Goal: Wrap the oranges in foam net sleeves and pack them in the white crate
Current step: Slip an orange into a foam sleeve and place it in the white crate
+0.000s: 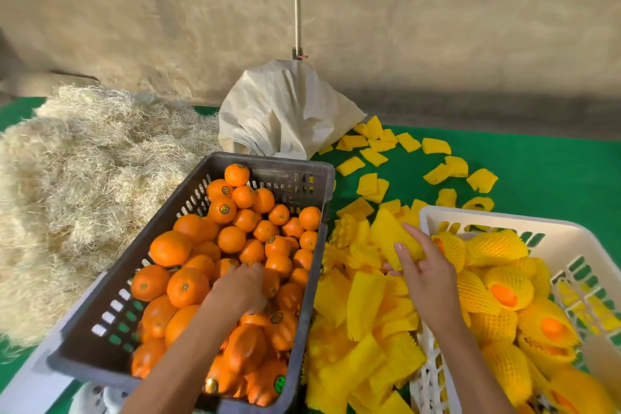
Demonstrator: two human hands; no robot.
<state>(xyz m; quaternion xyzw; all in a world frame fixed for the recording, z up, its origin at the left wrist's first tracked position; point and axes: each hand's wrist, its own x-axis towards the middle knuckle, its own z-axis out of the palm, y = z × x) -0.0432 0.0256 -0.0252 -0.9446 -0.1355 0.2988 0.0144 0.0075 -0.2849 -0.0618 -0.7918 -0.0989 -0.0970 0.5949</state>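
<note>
The left hand (240, 286) reaches down among the oranges (232, 239) in the dark crate (100, 323), fingers curled over one. The right hand (425, 274) pinches a yellow foam sleeve (391, 239) above the loose pile, beside the white crate (504, 217) holding wrapped oranges (509, 286).

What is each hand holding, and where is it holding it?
The right hand pinches a yellow foam net sleeve at its near end. The left hand reaches among the oranges; its grip is hidden.
</note>
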